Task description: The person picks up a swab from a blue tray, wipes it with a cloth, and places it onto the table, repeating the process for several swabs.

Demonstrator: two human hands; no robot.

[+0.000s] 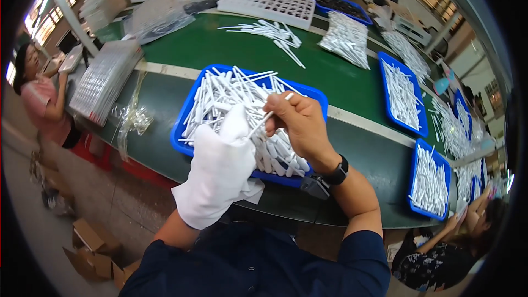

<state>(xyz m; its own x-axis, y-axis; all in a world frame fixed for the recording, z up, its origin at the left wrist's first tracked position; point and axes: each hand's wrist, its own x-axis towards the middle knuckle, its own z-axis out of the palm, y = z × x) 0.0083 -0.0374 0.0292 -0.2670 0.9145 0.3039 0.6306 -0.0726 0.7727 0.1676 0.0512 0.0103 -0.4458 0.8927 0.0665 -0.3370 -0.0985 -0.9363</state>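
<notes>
A blue plastic tray [177,135] sits in front of me, heaped with slim white sticks [217,91] that have thicker handle-like ends. Over the heap, my bare right hand [301,124] pinches the thin end of one white stick [268,117] between thumb and fingers. My left hand [217,162] wears a white cloth glove and is closed around the lower end of that same stick, hiding it. A dark watch [336,171] is on my right wrist. A folded white cloth [253,191] pokes out beneath the glove.
Loose sticks [275,33] lie on the green belt [181,47] beyond. Further blue trays [385,96] [412,187] and a filled clear bag [346,38] are at right. A white holed block [267,5] stands at the back, stacked clear trays [104,85] at left. People sit at both sides.
</notes>
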